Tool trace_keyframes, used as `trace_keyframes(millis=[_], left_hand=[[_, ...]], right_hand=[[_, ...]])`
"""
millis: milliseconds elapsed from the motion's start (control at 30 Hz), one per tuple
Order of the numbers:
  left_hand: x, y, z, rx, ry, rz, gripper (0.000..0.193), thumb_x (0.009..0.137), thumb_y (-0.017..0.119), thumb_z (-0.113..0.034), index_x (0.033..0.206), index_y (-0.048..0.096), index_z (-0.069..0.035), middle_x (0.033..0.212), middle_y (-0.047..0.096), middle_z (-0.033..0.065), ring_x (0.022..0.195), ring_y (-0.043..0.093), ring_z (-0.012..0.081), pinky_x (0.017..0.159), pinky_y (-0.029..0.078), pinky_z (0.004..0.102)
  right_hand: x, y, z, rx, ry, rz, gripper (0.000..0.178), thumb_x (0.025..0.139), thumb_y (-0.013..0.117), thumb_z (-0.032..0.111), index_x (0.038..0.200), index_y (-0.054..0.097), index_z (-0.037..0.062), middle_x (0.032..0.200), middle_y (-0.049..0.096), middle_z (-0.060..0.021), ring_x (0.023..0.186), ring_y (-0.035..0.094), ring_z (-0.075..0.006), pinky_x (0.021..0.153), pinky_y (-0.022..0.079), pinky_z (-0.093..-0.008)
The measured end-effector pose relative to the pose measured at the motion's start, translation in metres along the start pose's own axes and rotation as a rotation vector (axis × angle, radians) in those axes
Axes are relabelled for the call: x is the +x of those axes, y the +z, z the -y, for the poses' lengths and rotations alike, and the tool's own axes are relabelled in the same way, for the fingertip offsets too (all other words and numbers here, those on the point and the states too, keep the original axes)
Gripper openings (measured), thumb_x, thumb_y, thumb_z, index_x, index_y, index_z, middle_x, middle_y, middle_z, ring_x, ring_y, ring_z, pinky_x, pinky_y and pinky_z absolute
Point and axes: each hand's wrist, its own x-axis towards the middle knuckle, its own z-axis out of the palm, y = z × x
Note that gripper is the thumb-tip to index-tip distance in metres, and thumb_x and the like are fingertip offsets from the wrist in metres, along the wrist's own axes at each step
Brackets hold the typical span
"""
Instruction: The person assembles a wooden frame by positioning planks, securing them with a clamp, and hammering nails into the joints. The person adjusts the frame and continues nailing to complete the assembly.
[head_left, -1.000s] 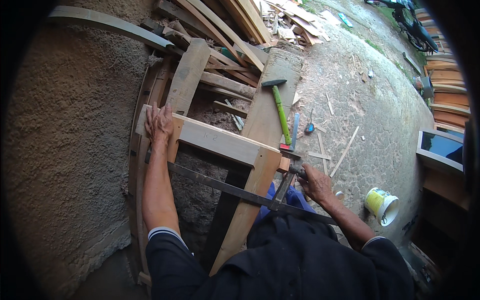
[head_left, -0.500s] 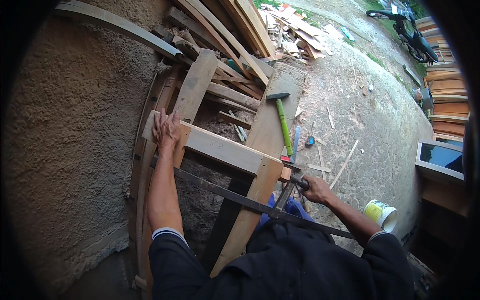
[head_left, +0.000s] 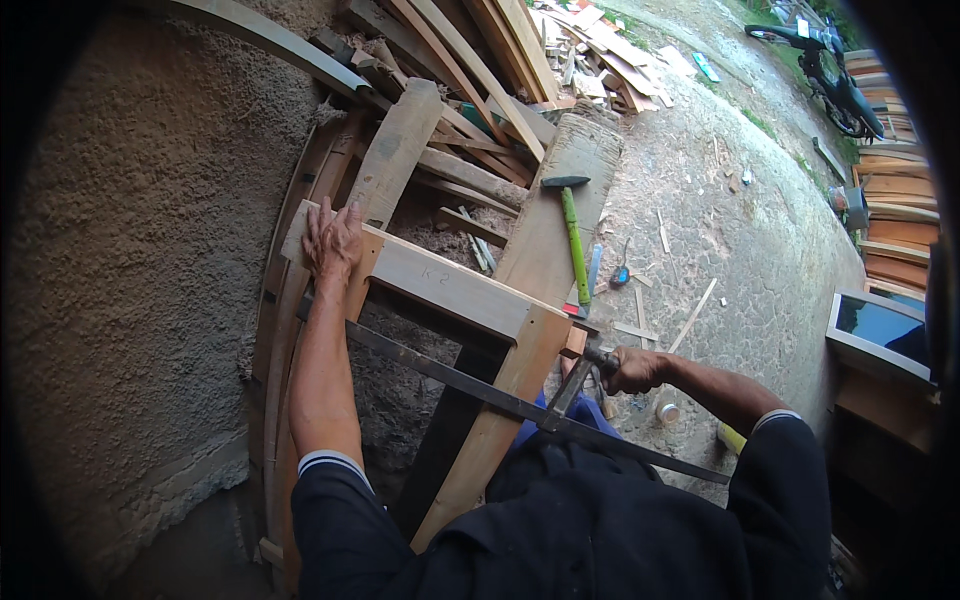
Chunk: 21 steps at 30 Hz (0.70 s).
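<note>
A long metal bar clamp [head_left: 440, 372] runs across a wooden frame [head_left: 455, 287], beneath its pale rail. My right hand [head_left: 635, 370] is wrapped round the clamp's screw handle, at the right end of the frame. Between the screw and the frame's side piece sits a small wood block [head_left: 575, 342]. At the rail's left end, my left hand [head_left: 335, 240] lies on the wood with its fingers stretched over the far edge. Whatever is under that palm is hidden. The frame rests across two thick timbers [head_left: 545, 245].
On the right timber lies a hammer [head_left: 574, 235] with a green handle, beside a square [head_left: 594, 268]. A tape measure [head_left: 620, 276] and wood strips [head_left: 693, 315] lie on the ground. Stacked boards [head_left: 480, 70] stand beyond; a rough wall [head_left: 150, 270] is at left.
My right hand has turned on the clamp handle, and its forearm has swung up and outward. My left hand keeps its place on the frame. The view has shifted slightly.
</note>
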Motion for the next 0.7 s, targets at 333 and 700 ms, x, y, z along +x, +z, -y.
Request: trace_keyframes(millis=[333,700], left_hand=[[0.004,0.004,0.002,0.023,0.003,0.003,0.072,0.103,0.022,-0.065,0.146,0.056,-0.018,0.166,0.028,0.0074,0.155,0.016,0.0327,0.124,0.014,0.058],[0.003,0.007,0.004,0.051,0.027,-0.028,0.069,0.104,0.024,-0.062,0.143,0.06,-0.017,0.165,0.03,0.0072,0.155,0.018,0.0329,0.124,0.015,0.0538]], right_hand=[[-0.002,0.071,-0.008,-0.586,-0.226,-1.09,0.043,0.089,0.069,0.046,0.113,0.059,0.0117,0.085,0.07,-0.0207,0.08,0.07,-0.0425,0.07,0.055,-0.0536],[0.004,0.021,0.001,-0.319,-0.111,-0.38,0.007,0.073,0.068,0.011,0.077,0.067,0.005,0.067,0.066,-0.0093,0.066,0.066,-0.0258,0.062,0.051,-0.0424]])
